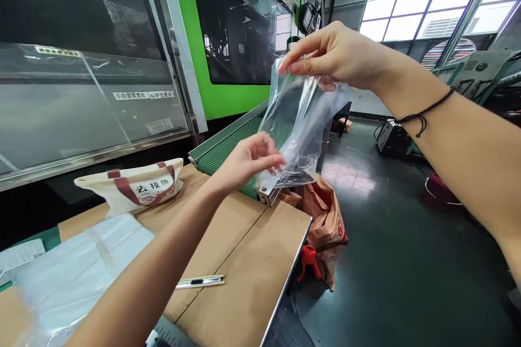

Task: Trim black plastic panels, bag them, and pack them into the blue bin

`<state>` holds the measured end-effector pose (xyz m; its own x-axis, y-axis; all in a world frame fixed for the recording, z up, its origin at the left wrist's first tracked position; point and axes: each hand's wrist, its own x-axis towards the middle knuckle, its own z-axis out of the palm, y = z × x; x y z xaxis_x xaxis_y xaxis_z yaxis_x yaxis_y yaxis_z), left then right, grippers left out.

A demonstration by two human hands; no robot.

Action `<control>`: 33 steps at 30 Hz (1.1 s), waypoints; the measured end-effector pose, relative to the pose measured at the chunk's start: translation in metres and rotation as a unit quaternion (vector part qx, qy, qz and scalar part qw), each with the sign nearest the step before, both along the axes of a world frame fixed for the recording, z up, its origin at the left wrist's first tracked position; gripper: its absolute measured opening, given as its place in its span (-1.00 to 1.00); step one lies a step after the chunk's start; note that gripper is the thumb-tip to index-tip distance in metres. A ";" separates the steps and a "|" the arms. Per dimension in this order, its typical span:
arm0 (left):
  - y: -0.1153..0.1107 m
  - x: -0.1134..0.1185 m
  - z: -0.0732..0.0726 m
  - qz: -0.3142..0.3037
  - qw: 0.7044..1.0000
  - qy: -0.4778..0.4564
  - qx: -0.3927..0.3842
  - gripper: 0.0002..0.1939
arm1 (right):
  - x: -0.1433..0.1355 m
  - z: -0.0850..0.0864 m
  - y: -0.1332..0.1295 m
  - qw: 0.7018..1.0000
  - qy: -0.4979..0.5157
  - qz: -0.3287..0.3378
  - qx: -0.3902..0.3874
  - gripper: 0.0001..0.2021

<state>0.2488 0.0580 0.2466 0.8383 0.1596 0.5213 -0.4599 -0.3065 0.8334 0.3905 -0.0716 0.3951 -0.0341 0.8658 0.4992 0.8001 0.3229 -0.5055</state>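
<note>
A clear plastic bag (301,114) hangs in front of me, creased and see-through. My right hand (325,57) pinches its upper edge between thumb and fingers. Lower down, my left hand (256,160) is at the bag's lower left side, fingers curled and thumb against the film. Below the hands is a worktop covered in brown cardboard (248,249). A slim metal-cased cutter (201,281) lies on it near my left forearm. To the left are a stack of pale plastic bags (81,260) and a cream pouch with maroon bands (138,187).
A green conveyor belt (232,143) runs from a green machine (228,100) to the worktop. Brown paper sacks (325,217) and a red air gun (309,263) are beside its right edge. A steel ruler (173,331) shows at the bottom. A dark red bucket (442,192) is on the floor.
</note>
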 end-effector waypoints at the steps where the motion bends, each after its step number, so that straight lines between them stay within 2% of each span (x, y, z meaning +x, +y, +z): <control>1: 0.002 -0.002 -0.004 -0.001 1.000 0.014 -0.005 -0.72 | 0.006 0.001 -0.001 1.000 0.003 -0.013 0.011 -0.90; 4: 0.010 -0.009 -0.015 0.027 0.999 0.042 -0.005 -0.76 | 0.020 0.002 -0.002 0.998 0.005 -0.036 0.052 -0.89; 8: 0.020 -0.014 -0.027 0.086 0.996 0.020 -0.025 -0.76 | 0.034 -0.001 0.000 0.995 -0.016 -0.051 0.080 -0.90; 12: 0.028 -0.013 -0.033 0.156 0.985 -0.017 -0.066 -0.75 | 0.047 -0.008 0.008 0.991 -0.020 -0.054 0.119 -0.89; 16: 0.041 -0.011 -0.033 0.231 0.960 -0.105 -0.123 -0.80 | 0.054 -0.020 0.019 0.984 0.007 -0.064 0.168 -0.89; 19: 0.050 -0.010 -0.030 0.221 0.931 -0.175 -0.232 -0.79 | 0.050 -0.038 0.032 0.980 0.089 -0.044 0.173 -0.81; 21: 0.054 -0.007 -0.027 0.242 0.904 -0.223 -0.272 -0.79 | 0.045 -0.055 0.045 0.973 0.152 -0.030 0.169 -0.75; 24: 0.061 -0.003 -0.023 0.337 0.853 -0.291 -0.271 -0.77 | 0.033 -0.079 0.064 0.962 0.202 -0.026 0.180 -0.71; 26: 0.067 -0.001 -0.023 0.381 0.833 -0.311 -0.253 -0.72 | 0.026 -0.093 0.074 0.957 0.215 -0.027 0.191 -0.71; 30: 0.080 -0.009 -0.033 0.408 0.842 -0.296 -0.191 -0.65 | 0.016 -0.117 0.079 0.946 0.258 -0.037 0.191 -0.73; 33: 0.084 -0.018 -0.041 0.410 0.858 -0.257 -0.175 -0.71 | 0.016 -0.139 0.074 0.930 0.312 -0.054 0.186 -0.78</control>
